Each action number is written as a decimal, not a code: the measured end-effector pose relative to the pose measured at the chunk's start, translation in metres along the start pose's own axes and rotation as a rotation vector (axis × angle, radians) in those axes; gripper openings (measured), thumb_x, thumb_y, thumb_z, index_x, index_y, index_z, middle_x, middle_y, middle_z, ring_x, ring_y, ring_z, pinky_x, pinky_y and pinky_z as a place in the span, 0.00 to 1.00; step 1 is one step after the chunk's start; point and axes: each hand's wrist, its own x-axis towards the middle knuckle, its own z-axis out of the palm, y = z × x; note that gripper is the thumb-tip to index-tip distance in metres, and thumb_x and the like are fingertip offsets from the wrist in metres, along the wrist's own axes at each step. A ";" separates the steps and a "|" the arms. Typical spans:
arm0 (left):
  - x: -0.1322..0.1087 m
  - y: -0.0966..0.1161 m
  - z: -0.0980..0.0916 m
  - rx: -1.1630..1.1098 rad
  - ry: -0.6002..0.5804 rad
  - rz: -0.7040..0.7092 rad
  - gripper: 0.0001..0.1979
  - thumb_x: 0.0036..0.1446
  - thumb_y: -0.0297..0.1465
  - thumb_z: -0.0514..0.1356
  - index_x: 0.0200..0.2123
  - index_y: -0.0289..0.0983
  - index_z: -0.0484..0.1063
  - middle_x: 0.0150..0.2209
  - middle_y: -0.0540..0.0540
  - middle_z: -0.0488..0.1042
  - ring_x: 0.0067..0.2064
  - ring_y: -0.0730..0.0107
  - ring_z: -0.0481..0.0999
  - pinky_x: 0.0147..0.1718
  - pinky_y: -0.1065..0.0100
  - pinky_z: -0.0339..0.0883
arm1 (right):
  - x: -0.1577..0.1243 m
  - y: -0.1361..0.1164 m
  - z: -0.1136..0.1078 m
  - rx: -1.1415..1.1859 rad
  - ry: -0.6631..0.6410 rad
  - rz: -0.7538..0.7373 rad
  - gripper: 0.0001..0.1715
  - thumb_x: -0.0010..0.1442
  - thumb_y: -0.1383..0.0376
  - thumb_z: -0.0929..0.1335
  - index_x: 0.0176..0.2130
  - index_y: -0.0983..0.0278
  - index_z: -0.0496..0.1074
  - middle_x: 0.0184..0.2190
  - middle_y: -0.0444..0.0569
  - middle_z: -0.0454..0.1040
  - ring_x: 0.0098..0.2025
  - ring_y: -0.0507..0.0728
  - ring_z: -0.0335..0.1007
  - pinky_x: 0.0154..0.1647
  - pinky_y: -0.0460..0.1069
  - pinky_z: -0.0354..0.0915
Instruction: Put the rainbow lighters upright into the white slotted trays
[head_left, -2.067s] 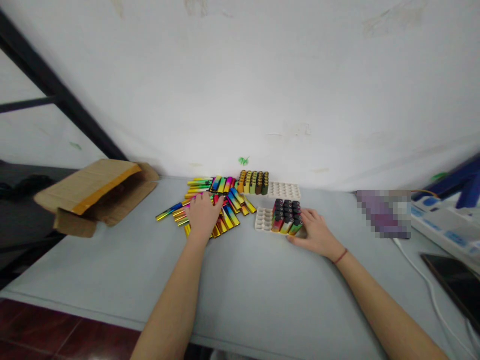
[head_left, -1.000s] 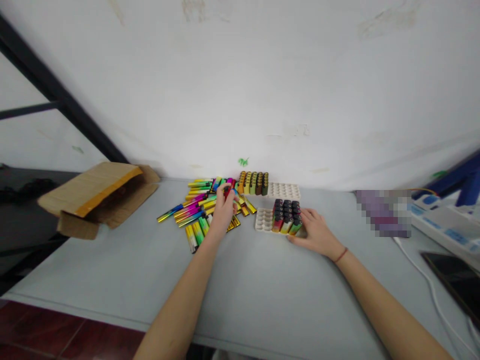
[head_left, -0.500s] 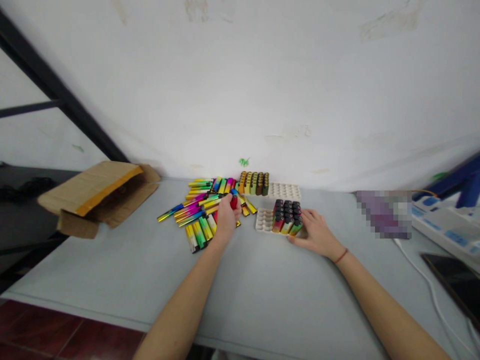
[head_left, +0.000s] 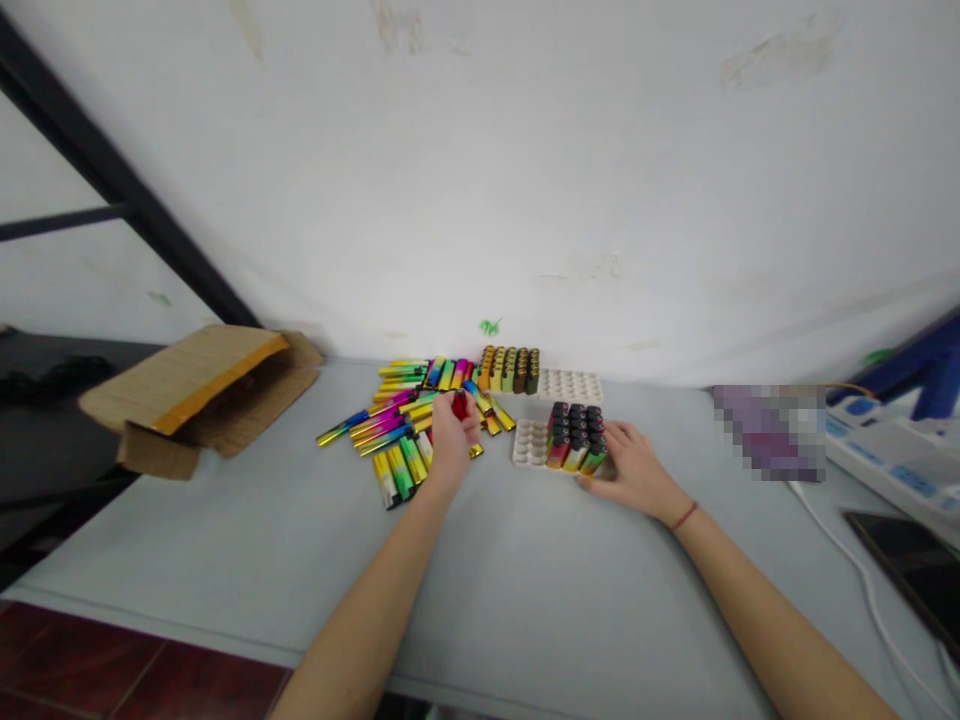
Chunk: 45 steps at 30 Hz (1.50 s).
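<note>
My left hand (head_left: 453, 440) is closed around a red lighter (head_left: 459, 404), held above the right side of a loose pile of shiny multicoloured lighters (head_left: 390, 432). My right hand (head_left: 637, 468) grips the right end of a white tray (head_left: 529, 444), its thumb at the front edge and its fingers behind. Black-topped lighters (head_left: 576, 436) stand upright in rows in this tray's right part, while the round sockets at its left show bare. Behind it, a second white tray (head_left: 571, 384) carries upright gold-topped lighters (head_left: 510, 370) on its left side.
An open cardboard box (head_left: 187, 385) lies on its side at the table's left. To the right are a pixelated purple item (head_left: 769, 430), a white power strip (head_left: 892, 450), a dark phone (head_left: 907, 560) and a white cable (head_left: 847, 560). A wall stands behind the table.
The red lighter has turned slightly within my left hand, which stays over the pile. My right hand keeps its place on the tray. The whole view has shifted a little.
</note>
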 end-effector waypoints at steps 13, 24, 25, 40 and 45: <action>-0.005 -0.005 0.003 0.008 -0.048 -0.037 0.20 0.59 0.41 0.46 0.17 0.39 0.55 0.13 0.58 0.44 0.13 0.81 0.42 0.12 0.78 0.38 | 0.000 0.001 0.001 -0.003 0.014 -0.013 0.40 0.54 0.50 0.70 0.59 0.66 0.66 0.57 0.61 0.70 0.55 0.71 0.63 0.52 0.64 0.63; -0.002 -0.014 0.002 0.039 -0.057 0.030 0.22 0.59 0.48 0.48 0.21 0.39 0.56 0.15 0.59 0.47 0.14 0.81 0.46 0.14 0.77 0.41 | 0.000 0.002 0.001 -0.010 0.007 -0.012 0.39 0.54 0.50 0.71 0.58 0.66 0.66 0.57 0.62 0.70 0.55 0.71 0.62 0.52 0.63 0.62; 0.000 -0.017 0.001 0.067 -0.082 0.055 0.23 0.59 0.50 0.48 0.22 0.39 0.57 0.15 0.59 0.48 0.15 0.81 0.47 0.14 0.77 0.43 | 0.000 0.002 0.001 -0.009 0.009 -0.013 0.39 0.54 0.50 0.71 0.58 0.66 0.66 0.57 0.62 0.71 0.55 0.71 0.62 0.53 0.63 0.62; 0.010 -0.044 -0.012 0.918 -0.342 0.871 0.12 0.66 0.36 0.54 0.47 0.39 0.72 0.46 0.42 0.75 0.51 0.62 0.72 0.55 0.58 0.64 | 0.000 0.001 0.001 -0.016 0.021 -0.023 0.39 0.54 0.49 0.70 0.58 0.66 0.66 0.55 0.62 0.71 0.54 0.71 0.63 0.52 0.63 0.62; 0.013 -0.047 -0.013 0.867 -0.376 0.771 0.14 0.64 0.36 0.55 0.48 0.39 0.74 0.49 0.41 0.77 0.53 0.61 0.74 0.54 0.59 0.67 | 0.000 0.000 -0.001 -0.006 0.007 -0.030 0.39 0.54 0.50 0.70 0.59 0.66 0.65 0.55 0.62 0.71 0.54 0.71 0.63 0.51 0.64 0.62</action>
